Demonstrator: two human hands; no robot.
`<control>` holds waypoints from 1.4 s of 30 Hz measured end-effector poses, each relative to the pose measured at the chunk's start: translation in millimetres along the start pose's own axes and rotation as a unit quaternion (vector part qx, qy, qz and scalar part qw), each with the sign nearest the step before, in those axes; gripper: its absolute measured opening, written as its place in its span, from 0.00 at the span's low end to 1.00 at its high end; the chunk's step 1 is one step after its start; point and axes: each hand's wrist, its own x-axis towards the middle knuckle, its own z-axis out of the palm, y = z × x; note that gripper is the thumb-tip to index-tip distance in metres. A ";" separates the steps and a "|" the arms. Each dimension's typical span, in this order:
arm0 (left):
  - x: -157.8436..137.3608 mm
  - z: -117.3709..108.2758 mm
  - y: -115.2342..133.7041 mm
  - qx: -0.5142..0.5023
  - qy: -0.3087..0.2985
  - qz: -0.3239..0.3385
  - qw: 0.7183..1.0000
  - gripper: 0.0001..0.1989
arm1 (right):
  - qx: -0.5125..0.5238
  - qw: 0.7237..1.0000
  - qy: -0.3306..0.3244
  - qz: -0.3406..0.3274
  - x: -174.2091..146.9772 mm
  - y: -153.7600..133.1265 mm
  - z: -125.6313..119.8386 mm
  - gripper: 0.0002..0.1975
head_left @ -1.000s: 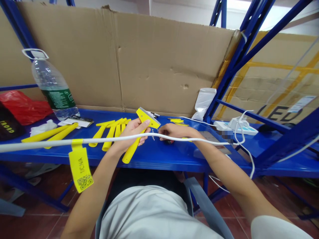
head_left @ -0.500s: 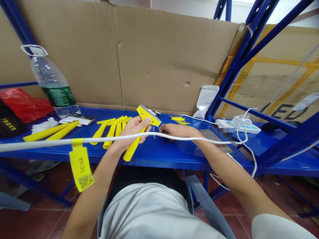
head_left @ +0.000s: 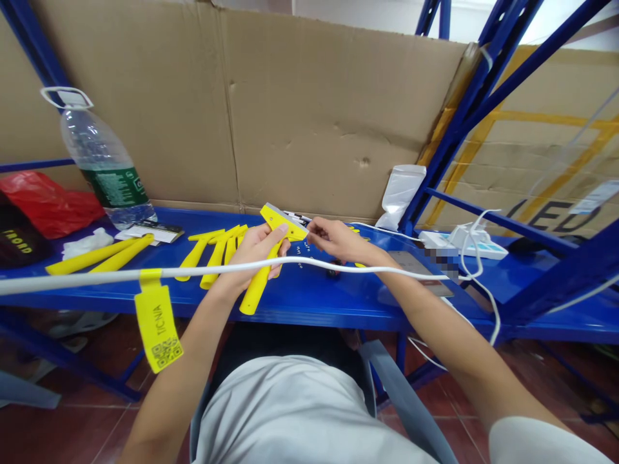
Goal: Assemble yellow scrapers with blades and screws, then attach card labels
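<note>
My left hand (head_left: 249,248) is closed around a yellow scraper (head_left: 273,218), its wide head tilted up and its handle slanting down toward me. A grey metal strip runs along the top edge of the head. Beside the right end of that head is my right hand (head_left: 338,240), fingers curled and pinched together; I cannot make out what they hold. Small pale bits (head_left: 304,252) lie on the blue bench below the head. Left of my left hand, several yellow scraper handles (head_left: 220,254) lie in a row. A small dark object (head_left: 333,272) sits under my right hand.
A white cable (head_left: 193,269) with a yellow tag (head_left: 158,325) crosses in front of my forearms. At left stand a water bottle (head_left: 111,171) and two long yellow handles (head_left: 109,254). A power strip (head_left: 483,248) lies at right, by the blue rack post (head_left: 454,135).
My right hand has lifted from the bench to the right end of the scraper head, its fingers pinched. The scraper has shifted slightly left in my left hand.
</note>
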 end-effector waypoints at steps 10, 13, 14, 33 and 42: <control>3.2 -0.7 -2.1 0.040 0.025 0.000 0.999 0.25 | 0.122 0.977 0.162 -0.069 -4.1 -3.4 2.1 0.11; 5.0 -4.6 -6.8 0.058 0.017 0.000 0.998 0.24 | 0.155 0.965 0.193 -0.083 -2.4 -3.4 3.5 0.13; 5.2 -5.4 -8.0 0.064 0.015 0.000 0.998 0.23 | 0.171 0.960 0.202 -0.088 -1.5 -2.9 4.3 0.13; 1.9 3.6 -6.0 0.077 0.011 -0.024 0.997 0.24 | 0.152 0.969 0.118 -0.152 -5.9 -16.9 15.0 0.14; 2.6 4.0 -6.5 0.077 0.010 -0.028 0.997 0.23 | 0.145 0.973 0.104 -0.149 -6.8 -17.9 15.2 0.09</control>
